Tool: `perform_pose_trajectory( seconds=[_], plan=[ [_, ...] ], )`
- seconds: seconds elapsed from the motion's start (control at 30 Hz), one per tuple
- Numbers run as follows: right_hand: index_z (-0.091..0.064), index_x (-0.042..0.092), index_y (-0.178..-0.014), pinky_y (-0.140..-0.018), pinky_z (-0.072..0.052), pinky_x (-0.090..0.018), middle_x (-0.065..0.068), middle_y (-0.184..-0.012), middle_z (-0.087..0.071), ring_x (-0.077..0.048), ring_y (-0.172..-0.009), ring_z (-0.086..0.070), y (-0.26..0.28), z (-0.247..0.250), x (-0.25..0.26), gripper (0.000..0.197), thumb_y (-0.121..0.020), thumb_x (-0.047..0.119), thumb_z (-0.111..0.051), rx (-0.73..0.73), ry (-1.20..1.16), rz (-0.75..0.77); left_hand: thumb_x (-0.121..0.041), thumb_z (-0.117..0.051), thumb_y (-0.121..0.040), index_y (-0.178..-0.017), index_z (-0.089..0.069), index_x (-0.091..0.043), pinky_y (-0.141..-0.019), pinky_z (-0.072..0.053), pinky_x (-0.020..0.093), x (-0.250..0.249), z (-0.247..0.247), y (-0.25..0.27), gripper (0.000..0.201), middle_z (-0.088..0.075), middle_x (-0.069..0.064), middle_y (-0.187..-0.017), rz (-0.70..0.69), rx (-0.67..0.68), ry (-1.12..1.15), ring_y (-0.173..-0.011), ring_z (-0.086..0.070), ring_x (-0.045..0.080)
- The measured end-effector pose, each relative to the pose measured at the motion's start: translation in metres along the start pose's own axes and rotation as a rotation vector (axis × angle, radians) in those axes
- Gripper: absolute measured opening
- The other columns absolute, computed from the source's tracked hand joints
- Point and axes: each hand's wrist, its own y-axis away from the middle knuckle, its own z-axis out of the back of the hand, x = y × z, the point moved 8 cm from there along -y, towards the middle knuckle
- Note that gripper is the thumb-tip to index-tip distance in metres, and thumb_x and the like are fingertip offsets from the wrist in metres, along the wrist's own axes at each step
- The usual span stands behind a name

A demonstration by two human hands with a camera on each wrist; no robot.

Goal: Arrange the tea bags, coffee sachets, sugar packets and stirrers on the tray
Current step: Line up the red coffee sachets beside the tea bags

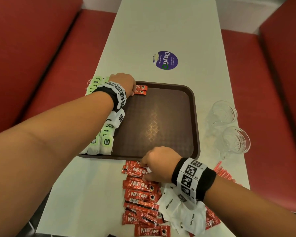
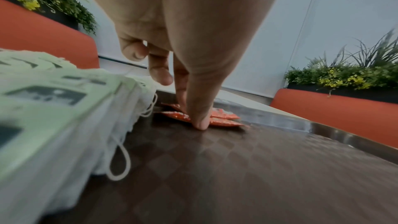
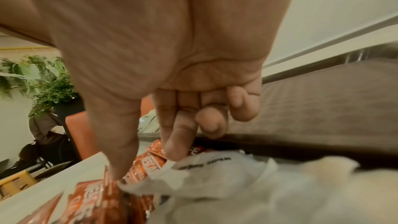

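On the tray (image 1: 194,106), left hand (image 1: 125,82) fingers press two sachets (image 1: 141,89) flat; right hand (image 1: 158,163) pinches another sachet (image 1: 138,171).

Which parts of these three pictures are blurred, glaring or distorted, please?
Head view: a glare patch on the brown plastic tray, table edges bowed by the wide lens. Left wrist view: the near green-tagged tea bags badly out of focus. Right wrist view: the white paper sugar packets blurred close up.
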Motion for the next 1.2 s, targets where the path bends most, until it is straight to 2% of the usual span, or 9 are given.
perform_pose_trajectory(
  seconds=[0.1,0.27,0.43,0.6,0.73,0.83,1.0,1.1,1.2],
  plan=[
    [-0.068,0.022,-0.111,-0.079,-0.057,-0.041,0.000,-0.101,-0.070,-0.024,-0.089,-0.066,-0.001,-0.003,0.000,0.041,-0.090,0.056,-0.061,0.000,0.061,-0.024,-0.034,-0.075,-0.083,-0.085,-0.070,-0.030,-0.081,-0.042,0.034,-0.002,0.002,-0.001,0.007,-0.071,-0.003,-0.099,0.005,-0.026,-0.007,-0.096,-0.063,0.024],
    [-0.068,0.021,-0.115,-0.080,-0.057,-0.043,-0.003,-0.103,-0.069,-0.027,-0.090,-0.066,0.000,-0.008,0.002,0.042,-0.092,0.055,-0.059,-0.013,0.095,-0.045,-0.047,-0.064,-0.090,-0.105,-0.070,-0.033,-0.093,-0.043,0.040,-0.011,0.016,0.025,0.022,-0.069,-0.004,-0.109,-0.033,-0.123,0.059,-0.107,-0.060,0.025],
    [-0.071,0.021,-0.110,-0.079,-0.057,-0.042,-0.001,-0.104,-0.068,-0.026,-0.090,-0.066,0.005,-0.010,0.005,0.035,-0.093,0.050,-0.058,-0.036,0.086,-0.035,-0.044,-0.058,-0.091,-0.093,-0.070,-0.033,-0.092,-0.049,0.042,-0.028,0.029,0.095,0.016,-0.069,-0.010,-0.089,-0.149,-0.181,0.200,-0.095,-0.061,0.019],
    [-0.072,0.020,-0.104,-0.079,-0.049,-0.037,-0.002,-0.101,-0.069,-0.026,-0.092,-0.064,0.012,-0.009,0.011,0.029,-0.092,0.043,-0.059,-0.092,0.121,-0.052,-0.040,-0.062,-0.091,-0.090,-0.071,-0.033,-0.082,-0.049,0.034,-0.049,0.002,0.177,0.011,-0.061,-0.017,-0.082,-0.322,-0.043,0.224,-0.083,-0.053,0.008],
    [-0.069,0.025,-0.102,-0.081,-0.047,-0.037,0.000,-0.104,-0.069,-0.025,-0.096,-0.063,0.015,-0.008,0.013,0.017,-0.090,0.035,-0.062,-0.139,0.073,-0.041,-0.037,-0.063,-0.091,-0.092,-0.071,-0.032,-0.075,-0.045,0.027,-0.051,-0.033,0.223,0.010,-0.057,-0.018,-0.082,-0.371,0.115,0.190,-0.083,-0.055,0.006],
    [-0.063,0.029,-0.090,-0.077,-0.049,-0.035,0.003,-0.099,-0.068,-0.022,-0.090,-0.062,0.018,-0.006,0.012,0.005,-0.087,0.033,-0.064,-0.187,-0.001,-0.029,-0.035,-0.062,-0.091,-0.096,-0.071,-0.032,-0.072,-0.045,0.027,-0.046,-0.048,0.246,0.011,-0.064,-0.015,-0.087,-0.359,0.153,0.170,-0.085,-0.061,0.009],
    [-0.053,0.024,-0.080,-0.071,-0.050,-0.035,0.009,-0.082,-0.057,-0.018,-0.078,-0.055,0.032,-0.002,0.008,0.012,-0.086,0.027,-0.063,-0.292,-0.240,0.011,-0.036,-0.062,-0.092,-0.110,-0.071,-0.032,-0.082,-0.050,0.030,-0.041,-0.064,0.266,0.021,-0.072,-0.012,-0.107,-0.319,0.173,0.130,-0.098,-0.064,0.011],
    [-0.048,0.021,-0.077,-0.064,-0.047,-0.035,0.006,-0.072,-0.054,-0.015,-0.067,-0.052,0.046,0.007,0.001,0.016,-0.089,0.022,-0.059,-0.428,-0.418,0.006,-0.046,-0.063,-0.091,-0.110,-0.068,-0.031,-0.082,-0.051,0.032,-0.051,-0.075,0.273,0.025,-0.070,-0.010,-0.109,-0.334,0.201,0.077,-0.098,-0.063,0.014],
    [-0.039,0.025,-0.074,-0.059,-0.044,-0.034,0.003,-0.067,-0.053,-0.015,-0.059,-0.048,0.052,0.011,-0.009,0.026,-0.090,0.017,-0.057,-0.468,-0.501,-0.040,-0.050,-0.059,-0.092,-0.115,-0.065,-0.029,-0.080,-0.049,0.032,-0.061,-0.083,0.276,0.031,-0.066,-0.005,-0.111,-0.354,0.178,-0.023,-0.100,-0.062,0.018]
  ],
)
